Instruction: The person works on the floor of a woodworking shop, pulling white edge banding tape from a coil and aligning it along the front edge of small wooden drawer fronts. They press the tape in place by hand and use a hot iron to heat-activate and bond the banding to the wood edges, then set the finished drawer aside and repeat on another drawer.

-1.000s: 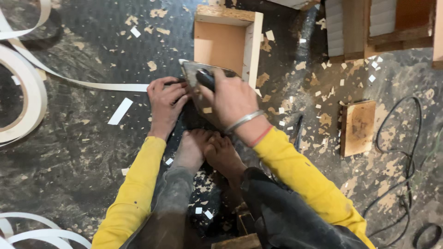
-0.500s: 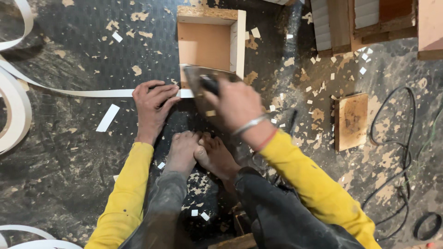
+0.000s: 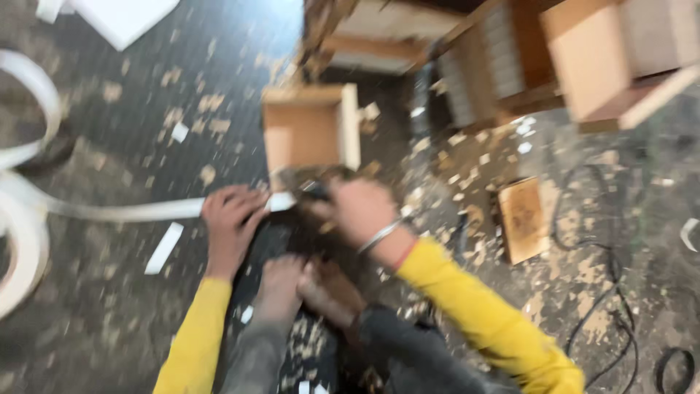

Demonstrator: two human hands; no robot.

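The view is blurred by motion. My left hand (image 3: 230,219) lies flat on the end of a long white edging strip (image 3: 124,211), where it meets a dark board held upright between my bare feet (image 3: 306,288). My right hand (image 3: 361,211), with a metal bangle on the wrist, is closed around the black handle of a grey metal tool (image 3: 306,186) resting on top of the board. Both sleeves are yellow. An open wooden box (image 3: 302,131) lies just beyond the tool.
Wood chips and shavings cover the dark floor. A short white strip offcut (image 3: 164,248) lies to the left and coils of white strip (image 3: 22,219) at the far left. A small wooden block (image 3: 523,219) and black cables (image 3: 605,292) are on the right, wooden furniture parts (image 3: 583,58) at the back.
The view has swung, so the hands and box sit lower in the frame and more furniture shows at the top. Both hands keep their places on the strip and the tool.
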